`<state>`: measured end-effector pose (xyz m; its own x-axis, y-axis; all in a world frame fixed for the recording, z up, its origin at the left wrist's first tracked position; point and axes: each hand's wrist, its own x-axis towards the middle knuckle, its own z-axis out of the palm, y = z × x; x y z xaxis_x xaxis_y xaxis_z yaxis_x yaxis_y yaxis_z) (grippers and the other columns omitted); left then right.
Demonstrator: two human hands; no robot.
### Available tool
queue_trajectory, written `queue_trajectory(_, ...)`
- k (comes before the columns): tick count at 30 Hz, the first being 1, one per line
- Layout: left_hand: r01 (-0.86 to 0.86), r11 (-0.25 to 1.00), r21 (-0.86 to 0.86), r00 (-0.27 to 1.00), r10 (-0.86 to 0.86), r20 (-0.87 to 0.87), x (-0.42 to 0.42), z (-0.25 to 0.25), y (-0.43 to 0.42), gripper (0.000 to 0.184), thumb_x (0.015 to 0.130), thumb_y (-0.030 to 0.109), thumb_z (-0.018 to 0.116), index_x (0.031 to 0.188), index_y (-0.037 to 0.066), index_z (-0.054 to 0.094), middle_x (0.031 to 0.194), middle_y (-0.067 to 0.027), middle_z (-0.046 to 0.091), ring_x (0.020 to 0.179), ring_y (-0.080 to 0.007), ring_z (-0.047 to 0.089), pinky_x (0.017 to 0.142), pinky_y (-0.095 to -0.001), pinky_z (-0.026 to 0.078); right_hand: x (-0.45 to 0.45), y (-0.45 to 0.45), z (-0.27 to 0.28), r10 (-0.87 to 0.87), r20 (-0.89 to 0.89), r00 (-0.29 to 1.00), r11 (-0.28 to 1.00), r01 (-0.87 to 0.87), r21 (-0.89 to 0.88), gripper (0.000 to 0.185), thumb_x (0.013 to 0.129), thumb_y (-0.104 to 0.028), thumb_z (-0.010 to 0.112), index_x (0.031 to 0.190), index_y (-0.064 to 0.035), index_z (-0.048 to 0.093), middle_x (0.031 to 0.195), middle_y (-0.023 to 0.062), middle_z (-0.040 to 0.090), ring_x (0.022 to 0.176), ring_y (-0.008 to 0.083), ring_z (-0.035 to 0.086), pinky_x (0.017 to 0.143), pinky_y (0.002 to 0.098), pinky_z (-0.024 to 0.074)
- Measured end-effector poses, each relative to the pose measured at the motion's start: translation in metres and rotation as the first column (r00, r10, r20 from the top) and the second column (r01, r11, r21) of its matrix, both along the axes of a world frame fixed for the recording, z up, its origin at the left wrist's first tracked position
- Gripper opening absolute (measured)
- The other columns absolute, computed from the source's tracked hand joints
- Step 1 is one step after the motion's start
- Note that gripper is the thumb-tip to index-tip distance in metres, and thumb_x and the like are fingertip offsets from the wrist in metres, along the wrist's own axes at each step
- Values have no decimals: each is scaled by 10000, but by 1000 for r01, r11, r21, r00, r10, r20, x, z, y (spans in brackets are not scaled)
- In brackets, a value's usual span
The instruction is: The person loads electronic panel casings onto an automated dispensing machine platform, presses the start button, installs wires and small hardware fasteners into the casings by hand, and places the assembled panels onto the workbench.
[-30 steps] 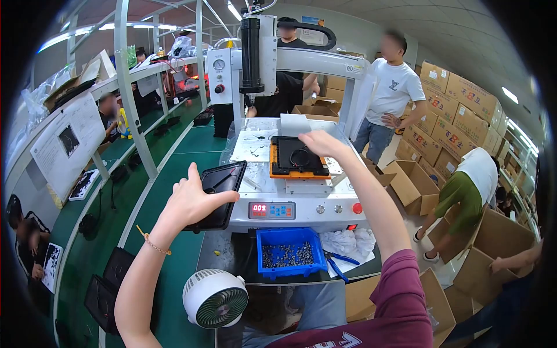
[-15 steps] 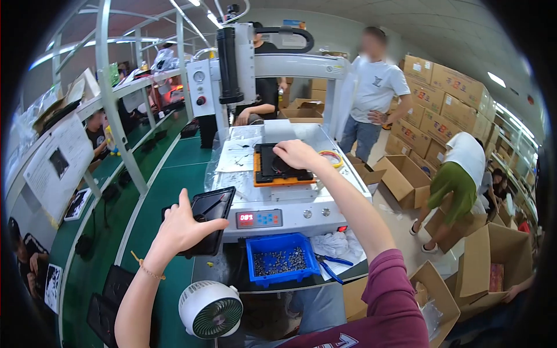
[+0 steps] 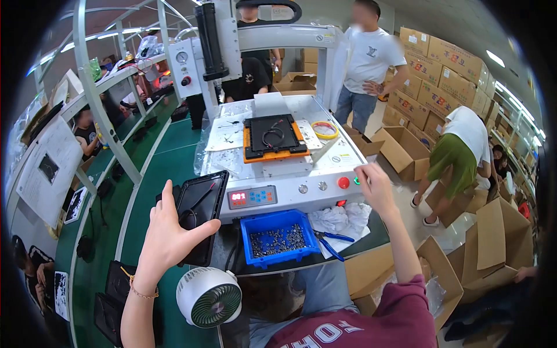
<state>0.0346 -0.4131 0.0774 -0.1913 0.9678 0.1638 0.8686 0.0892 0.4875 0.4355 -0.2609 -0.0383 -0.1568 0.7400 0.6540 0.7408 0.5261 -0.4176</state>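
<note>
My left hand [image 3: 177,235] is open, thumb and index finger spread, in front of a tilted black plastic housing [image 3: 203,200] with a dark cable inside. Its other fingers are partly hidden. My right hand [image 3: 376,188] holds nothing, its fingers loosely bent and slightly apart, at the green button [image 3: 357,181] on the front right of the white benchtop machine [image 3: 290,197]. Whether it presses the button I cannot tell. A second black housing [image 3: 261,130], with a coiled cable on it, lies in the orange fixture [image 3: 248,152] on the machine bed.
A blue bin [image 3: 249,240] of small metal parts, blue-handled pliers [image 3: 332,243] and a white cloth [image 3: 342,219] lie before the machine. A white fan [image 3: 209,297] stands at the front. A yellow tape roll [image 3: 325,130] is on the bed. Cartons [image 3: 406,148] and people are beyond.
My right hand has left the housing in the fixture and moved right and toward me, to the green button. My left hand keeps its spread pose. The view has shifted slightly.
</note>
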Motion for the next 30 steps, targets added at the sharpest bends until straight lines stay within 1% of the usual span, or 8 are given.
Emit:
queue_trajectory(2, 32, 999, 14, 999, -32, 20, 12, -1, 1, 1177, 662, 529, 769, 1444, -140, 200, 1252, -298, 500, 1186, -388, 462, 1014, -408, 389, 16, -6, -40, 9, -90, 996, 1000, -9, -2, 172, 899, -68, 593, 1055, 0, 619, 891, 143, 585, 804, 303, 583, 733, 382, 472)
queue_trajectory(6, 117, 993, 15, 992, -118, 51, 45, 0, 2, 1165, 661, 508, 773, 1442, -138, 200, 1251, -291, 498, 1190, -390, 457, 1012, -411, 388, 15, -23, -47, 22, -39, 999, 998, -19, 64, 242, 867, -25, 608, 1109, -10, 604, 944, 127, 562, 922, 288, 569, 788, 375, 468)
queue_trajectory(15, 210, 975, 75, 978, -208, -31, 86, -14, -19, 1191, 648, 510, 784, 1418, -177, 189, 1177, -292, 499, 1115, -390, 484, 973, -426, 416, 10, -28, -44, 4, -26, 1000, 983, 1, 182, 237, 853, -38, 627, 1087, -5, 628, 991, 140, 566, 860, 289, 588, 764, 365, 485)
queue_trajectory(16, 215, 973, 88, 976, -212, -36, 90, -18, -22, 1150, 652, 442, 796, 1467, -92, 183, 1230, -294, 475, 1115, -370, 480, 1014, -400, 375, 3, -40, -38, 64, -100, 993, 998, -64, -1, 261, 905, -83, 604, 1156, -13, 599, 1008, 117, 582, 805, 232, 617, 717, 340, 505)
queue_trajectory(19, 280, 958, 66, 957, -273, -97, 108, -30, -31, 1176, 641, 445, 798, 1446, -134, 164, 1205, -293, 460, 1086, -380, 458, 987, -428, 376, -35, -73, -31, 340, -759, 556, 663, -714, -226, 374, 980, -186, 548, 1316, -31, 501, 1046, 90, 600, 824, 186, 655, 715, 307, 533)
queue_trajectory(22, 355, 927, 119, 928, -334, -163, 118, -54, -37, 1239, 597, 538, 791, 1421, -165, 188, 1077, -280, 470, 976, -397, 478, 835, -486, 458, -64, -93, -38, 205, -971, 120, 222, -972, -73, 519, 1038, -285, 432, 1486, -60, 296, 1163, 90, 608, 940, 193, 678, 820, 334, 566)
queue_trajectory(28, 372, 925, 73, 920, -357, -161, 124, -74, -43, 1211, 646, 572, 770, 1416, -167, 198, 1085, -251, 492, 993, -356, 500, 827, -459, 470, -70, -104, -46, -5, -996, 88, 144, -986, -87, 503, 1045, -283, 408, 1479, -49, 306, 1130, 62, 629, 939, 152, 676, 779, 328, 587)
queue_trajectory(30, 340, 940, 38, 891, -334, 306, 117, -64, -40, 1127, 709, 556, 744, 1402, -165, 225, 1045, -213, 532, 953, -293, 530, 827, -399, 467, -63, -104, -54, -60, -996, 63, 162, -984, -72, 511, 1045, -275, 404, 1475, -20, 296, 1105, 56, 645, 922, 106, 671, 754, 310, 592)
